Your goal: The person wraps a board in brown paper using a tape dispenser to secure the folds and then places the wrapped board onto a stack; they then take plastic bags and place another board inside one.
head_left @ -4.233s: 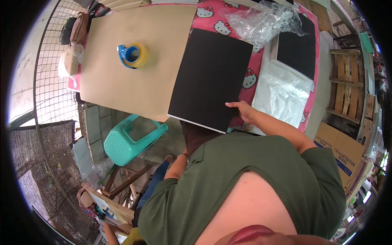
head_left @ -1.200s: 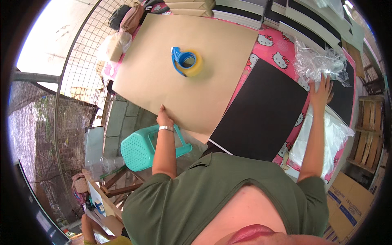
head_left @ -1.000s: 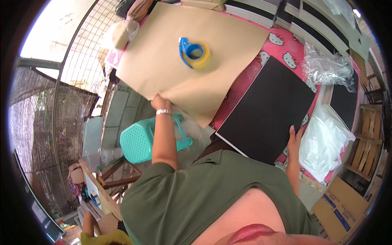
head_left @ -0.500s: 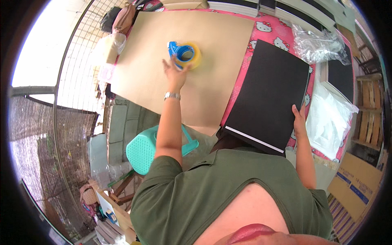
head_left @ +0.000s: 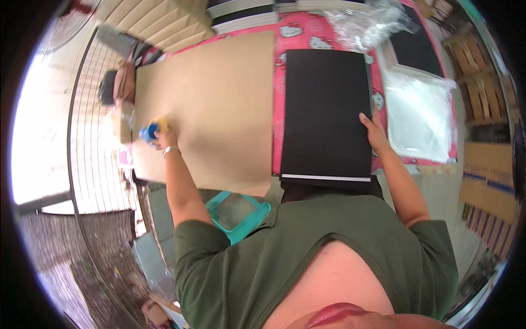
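Observation:
My left hand (head_left: 166, 137) is closed on a blue tape dispenser (head_left: 147, 132) with a roll of yellowish tape, over the left part of a large brown paper sheet (head_left: 219, 109). On my right lies a black board or pad (head_left: 327, 109) with a white strip along its near edge. That near edge reaches slightly past the table, close to my body. My right hand (head_left: 375, 131) grips its right side, thumb on top; the other fingers are partly hidden at the edge.
A pink patterned cloth (head_left: 279, 98) covers the table. Clear plastic packets (head_left: 419, 115) and crumpled plastic (head_left: 367, 24) lie to the right. Folded brown paper (head_left: 159, 22) and black-and-white stacks (head_left: 241, 13) stand at the back. A teal stool (head_left: 241, 219) sits below the front edge.
My left hand has closed on the tape dispenser and carried it to the left side of the brown paper. My right hand stays on the black board. The view has turned.

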Motion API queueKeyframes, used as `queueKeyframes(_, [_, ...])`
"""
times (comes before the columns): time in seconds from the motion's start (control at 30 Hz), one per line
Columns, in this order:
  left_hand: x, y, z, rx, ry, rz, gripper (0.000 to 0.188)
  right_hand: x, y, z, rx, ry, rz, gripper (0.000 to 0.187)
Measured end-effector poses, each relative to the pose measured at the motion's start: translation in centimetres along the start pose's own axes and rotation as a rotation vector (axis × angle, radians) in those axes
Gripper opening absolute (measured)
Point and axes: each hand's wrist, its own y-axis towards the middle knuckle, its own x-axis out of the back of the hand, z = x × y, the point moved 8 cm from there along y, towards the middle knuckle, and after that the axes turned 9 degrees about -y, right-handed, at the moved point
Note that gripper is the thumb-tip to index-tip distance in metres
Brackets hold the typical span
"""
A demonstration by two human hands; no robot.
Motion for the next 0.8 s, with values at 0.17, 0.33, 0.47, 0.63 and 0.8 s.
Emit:
queueKeyframes(0.17, [-5.6, -28.3, -20.2, -0.163, -1.377, 1.146, 0.058, 1.9, 0.5, -1.8, 0.061, 0.025, -0.024, 0.075])
queueKeyframes(0.33, [-3.5, -44.0, -25.9, -0.08, -1.216, 1.375, 0.063, 2.1, -0.5, -2.6, -0.004, -0.047, -0.034, 0.077])
queueKeyframes(0.47, [1.6, -47.1, -26.9, -0.161, -1.211, 1.455, 0.062, 1.3, -3.3, -2.2, -0.055, 0.28, 0.102, 0.073])
queueKeyframes(0.63, [1.6, -49.0, -24.6, -0.061, -1.27, 1.477, 0.071, 2.5, -5.5, -1.9, 0.119, -0.069, 0.087, 0.07])
queueKeyframes(0.8, [3.7, -51.2, -23.2, -0.364, -1.278, 1.285, 0.086, 3.8, -8.6, -2.3, 0.038, -0.093, 0.148, 0.072])
